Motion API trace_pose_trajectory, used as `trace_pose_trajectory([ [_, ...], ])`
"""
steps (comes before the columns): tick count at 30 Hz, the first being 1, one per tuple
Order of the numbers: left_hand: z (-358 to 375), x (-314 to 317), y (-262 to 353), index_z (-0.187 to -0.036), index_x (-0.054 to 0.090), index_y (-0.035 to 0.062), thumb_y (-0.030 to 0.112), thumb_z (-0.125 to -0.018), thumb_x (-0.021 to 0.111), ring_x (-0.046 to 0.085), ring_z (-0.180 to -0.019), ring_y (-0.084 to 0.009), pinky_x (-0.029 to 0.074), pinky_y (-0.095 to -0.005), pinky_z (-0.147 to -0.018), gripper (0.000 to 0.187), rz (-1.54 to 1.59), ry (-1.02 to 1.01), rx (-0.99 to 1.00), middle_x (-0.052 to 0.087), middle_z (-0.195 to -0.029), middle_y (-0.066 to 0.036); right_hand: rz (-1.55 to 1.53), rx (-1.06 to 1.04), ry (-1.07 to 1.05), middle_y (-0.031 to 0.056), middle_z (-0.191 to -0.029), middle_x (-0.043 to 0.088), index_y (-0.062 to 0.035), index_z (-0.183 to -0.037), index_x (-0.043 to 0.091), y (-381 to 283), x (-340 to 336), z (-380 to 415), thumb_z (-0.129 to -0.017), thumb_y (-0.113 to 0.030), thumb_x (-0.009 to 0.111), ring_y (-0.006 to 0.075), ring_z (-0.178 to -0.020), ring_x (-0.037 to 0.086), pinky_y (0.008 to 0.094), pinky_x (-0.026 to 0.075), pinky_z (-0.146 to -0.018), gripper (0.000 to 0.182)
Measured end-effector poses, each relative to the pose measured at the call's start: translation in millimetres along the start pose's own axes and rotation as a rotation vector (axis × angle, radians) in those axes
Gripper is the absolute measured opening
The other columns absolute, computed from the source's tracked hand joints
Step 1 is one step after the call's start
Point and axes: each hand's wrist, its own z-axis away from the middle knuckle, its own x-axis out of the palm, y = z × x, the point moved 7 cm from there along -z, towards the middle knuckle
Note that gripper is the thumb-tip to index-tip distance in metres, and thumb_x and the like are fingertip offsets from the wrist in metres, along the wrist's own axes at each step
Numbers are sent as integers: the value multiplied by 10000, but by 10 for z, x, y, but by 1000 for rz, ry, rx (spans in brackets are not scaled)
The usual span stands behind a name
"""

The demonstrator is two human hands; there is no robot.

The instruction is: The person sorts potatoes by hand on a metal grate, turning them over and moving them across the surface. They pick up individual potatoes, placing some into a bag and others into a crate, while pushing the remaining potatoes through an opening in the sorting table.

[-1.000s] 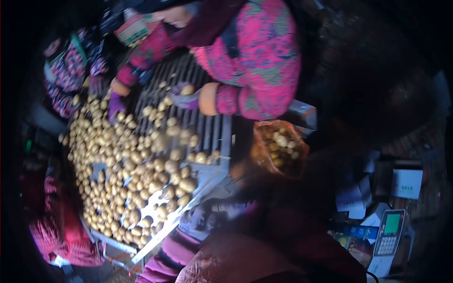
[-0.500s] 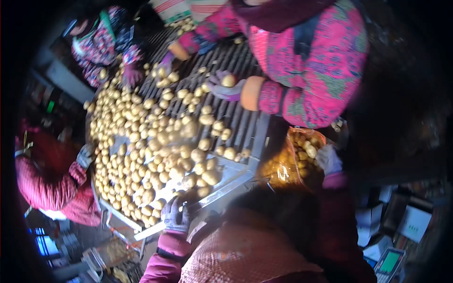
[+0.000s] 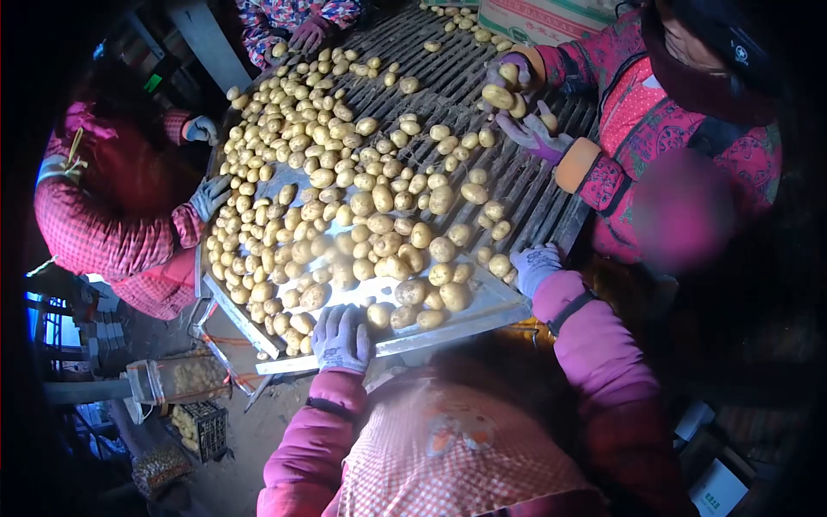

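Observation:
My left hand (image 3: 341,339), in a pale grey-purple glove, lies on the front edge of the metal sorting table (image 3: 482,315), its fingers stretched toward the potatoes. At the table's right edge rests my right hand (image 3: 536,265), gloved alike, fingers extended beside a few potatoes (image 3: 500,265); neither hand grips a potato that I can see. A wide layer of yellow potatoes (image 3: 408,292) covers the metal surface between and beyond my hands. Behind them, dark slatted bars (image 3: 543,215) form the rest of the table top.
Across the bars, a co-worker's gloved hand (image 3: 510,86) holds potatoes; the other hand (image 3: 536,138) is spread beneath. Another co-worker's hand (image 3: 209,197) touches the left edge. A purple glove (image 3: 308,34) is at the far end. A crate of potatoes (image 3: 198,431) stands on the floor.
My right hand has left the orange mesh bag of potatoes and moved up to the table's right edge. My left hand remains at the front edge. The opposite co-worker's hands have come together.

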Motion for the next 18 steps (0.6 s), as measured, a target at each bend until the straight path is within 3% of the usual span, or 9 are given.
trace_pose_trajectory([
  [4, -9, -12, 26, -1159, 603, 124, 303, -834, 565, 488, -1181, -348, 372, -487, -994, 373, 30, 12, 40, 561, -1216, -109, -623, -103, 203, 77, -1007, 707, -106, -1067, 662, 233, -151, 440, -840, -318, 688, 243, -978, 654, 377, 482, -871, 312],
  [8, -39, 17, 39, -1081, 630, 82, 262, -848, 539, 532, -1116, -367, 401, -492, -968, 308, 96, 31, 78, 601, -1123, -140, -2049, 99, 447, 57, -886, 680, 2, -1036, 667, 440, 666, 1122, -905, -173, 635, 139, -869, 634, 287, 516, -783, 221],
  [10, -47, 81, 53, -1036, 641, 64, 226, -847, 528, 545, -1089, -376, 414, -499, -960, 274, 118, 40, 132, 613, -1093, -150, -2232, 176, 76, 71, -968, 674, -18, -1065, 660, 490, 665, 1572, -897, -179, 651, 178, -882, 650, 303, 523, -789, 233],
  [12, 43, 183, 3, -1012, 640, 58, 201, -843, 519, 546, -1081, -378, 422, -499, -957, 253, 5, 100, 351, 616, -1090, -150, -1976, 486, 291, 56, -929, 662, -26, -1009, 656, 1027, 1228, 1697, -897, -162, 644, 189, -852, 651, 326, 516, -758, 177],
  [13, -44, 20, 146, -989, 637, 59, 199, -840, 516, 551, -1068, -383, 428, -501, -952, 238, 32, 75, 208, 625, -1055, -152, -1335, 3, 598, 51, -848, 598, -66, -1014, 617, 1417, 1152, 1723, -941, -265, 604, 168, -790, 604, 339, 498, -743, 213],
  [15, -58, 67, 159, -980, 637, 59, 196, -833, 519, 559, -1059, -378, 432, -499, -941, 233, 33, 57, 220, 630, -1039, -148, -1873, 566, 642, 34, -844, 528, -205, -949, 572, 2195, 1566, 1851, -990, -369, 479, 158, -727, 504, 323, 425, -621, 193],
  [16, -52, 71, 106, -971, 638, 59, 193, -825, 522, 567, -1050, -373, 437, -496, -930, 229, 28, 49, 214, 636, -1024, -145, -1709, 81, 719, 11, -796, 486, -221, -919, 575, 2687, 2690, 1734, -999, -414, 444, 167, -679, 463, 313, 425, -607, 246],
  [17, -86, 71, 72, -956, 644, 65, 195, -795, 541, 583, -1033, -352, 447, -488, -898, 231, 123, 44, 157, 644, -1018, -133, -2473, 188, 577, 97, -1064, 605, -173, -1328, 458, 2886, 3348, 1800, -1035, -321, 393, 179, -859, 606, 316, 524, -724, 334],
  [18, -101, 0, 127, -941, 651, 83, 201, -766, 559, 595, -1012, -335, 457, -475, -867, 230, 58, 136, 193, 647, -1013, -125, -2324, 87, 585, 15, -818, 523, -190, -933, 590, 2601, 2383, 1966, -995, -391, 464, 175, -702, 495, 283, 426, -599, 245],
])
